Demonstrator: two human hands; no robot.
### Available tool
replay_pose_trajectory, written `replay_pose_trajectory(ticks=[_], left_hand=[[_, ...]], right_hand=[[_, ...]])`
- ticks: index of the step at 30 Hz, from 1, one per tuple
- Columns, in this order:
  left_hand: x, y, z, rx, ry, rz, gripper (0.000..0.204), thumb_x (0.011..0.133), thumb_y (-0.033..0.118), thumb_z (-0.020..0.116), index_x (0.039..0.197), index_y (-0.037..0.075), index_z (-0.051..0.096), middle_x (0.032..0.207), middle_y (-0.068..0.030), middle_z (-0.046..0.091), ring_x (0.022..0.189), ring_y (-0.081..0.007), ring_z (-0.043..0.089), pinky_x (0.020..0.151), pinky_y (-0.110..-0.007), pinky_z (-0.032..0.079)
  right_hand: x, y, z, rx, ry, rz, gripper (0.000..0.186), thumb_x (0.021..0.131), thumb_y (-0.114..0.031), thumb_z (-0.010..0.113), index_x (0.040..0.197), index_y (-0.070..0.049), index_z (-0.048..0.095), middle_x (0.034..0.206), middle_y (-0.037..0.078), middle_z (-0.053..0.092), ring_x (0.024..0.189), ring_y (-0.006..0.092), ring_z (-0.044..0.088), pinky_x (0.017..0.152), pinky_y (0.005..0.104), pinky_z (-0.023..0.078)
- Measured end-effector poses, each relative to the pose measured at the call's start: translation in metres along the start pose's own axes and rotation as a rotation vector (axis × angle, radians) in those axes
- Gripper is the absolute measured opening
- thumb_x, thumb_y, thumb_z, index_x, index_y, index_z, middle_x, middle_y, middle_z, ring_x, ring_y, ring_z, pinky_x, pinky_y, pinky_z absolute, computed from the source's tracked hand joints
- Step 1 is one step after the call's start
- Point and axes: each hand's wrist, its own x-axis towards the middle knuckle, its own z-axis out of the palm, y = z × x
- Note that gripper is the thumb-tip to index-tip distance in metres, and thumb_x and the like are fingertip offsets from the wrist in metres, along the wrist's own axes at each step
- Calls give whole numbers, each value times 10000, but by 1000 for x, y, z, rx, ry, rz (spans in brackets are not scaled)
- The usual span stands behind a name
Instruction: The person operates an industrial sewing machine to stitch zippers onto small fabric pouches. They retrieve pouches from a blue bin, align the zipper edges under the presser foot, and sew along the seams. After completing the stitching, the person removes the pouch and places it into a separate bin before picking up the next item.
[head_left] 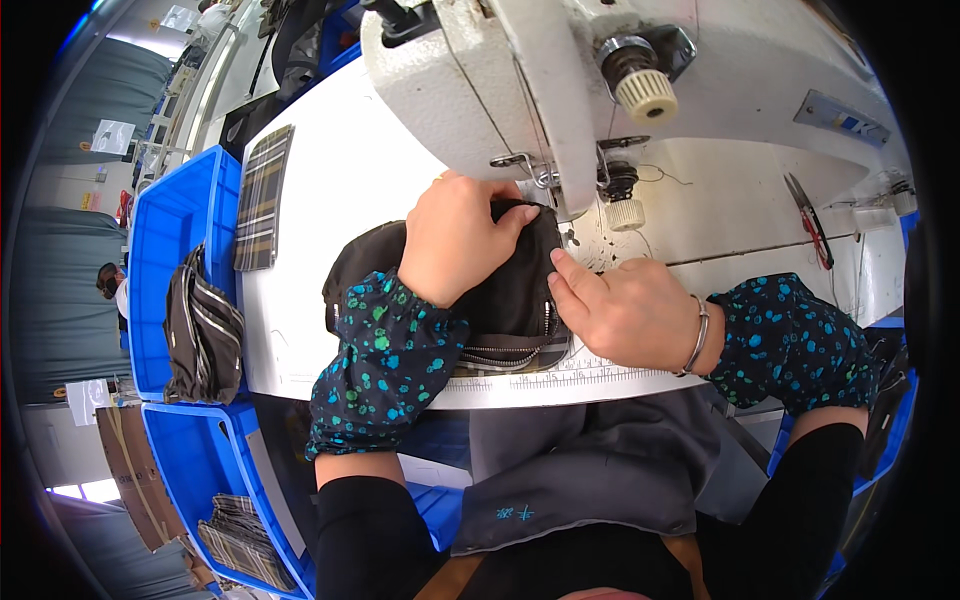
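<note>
A black fabric piece with a silver zipper, a partly sewn pouch by its look (510, 305), lies on the white sewing table under the sewing machine head (470, 90). Close by the needle area, my left hand (460, 235) pinches its upper edge between thumb and fingers. On the fabric's right edge rest the outstretched fingertips of my right hand (630, 310), with its other fingers loosely bent. Plaid cloth shows below the zipper at the near side. The needle tip and presser foot are mostly hidden behind the machine head.
Red-handled scissors (815, 230) lie at the right of the machine bed. A plaid fabric piece (265, 200) is at the table's left. Beside it stand a blue bin (150, 230) with dark zippered pieces and a lower blue bin (170, 470) with plaid pieces. A ruler strip (590, 377) borders the front edge.
</note>
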Motion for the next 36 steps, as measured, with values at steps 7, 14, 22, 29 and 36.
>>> replay_pose_trajectory(ticks=[7,14,22,29,36], left_hand=[[3,3,3,15,-37,11,244,856,292,796,939,64,816,765,-193,733,767,-413,723,715,-478,576],[21,-17,19,-74,142,211,248,872,287,788,986,67,793,868,-152,752,806,-382,717,738,-460,568],[30,-13,17,-17,3,151,345,921,361,777,1055,44,757,1000,-150,768,913,-349,724,792,-433,565],[40,-42,26,107,163,365,179,927,250,730,1056,133,769,957,-86,765,894,-338,725,757,-444,574],[11,-28,4,86,318,306,252,789,221,844,996,92,785,951,-123,764,899,-350,717,791,-451,556]], right_hand=[[0,-1,2,-6,4,2,270,796,-136,671,978,47,753,1086,323,748,489,163,655,434,296,489],[4,7,5,-100,9,12,229,793,-123,678,933,47,742,1064,330,743,486,164,643,433,298,487],[4,13,5,-91,44,38,201,774,-104,705,892,57,723,1012,316,736,536,175,664,440,304,491],[8,17,8,-94,55,51,137,811,-80,704,892,31,709,772,125,663,538,170,642,438,307,476],[6,32,5,35,33,140,108,869,-146,717,897,-42,717,690,46,599,560,218,646,484,349,483]])
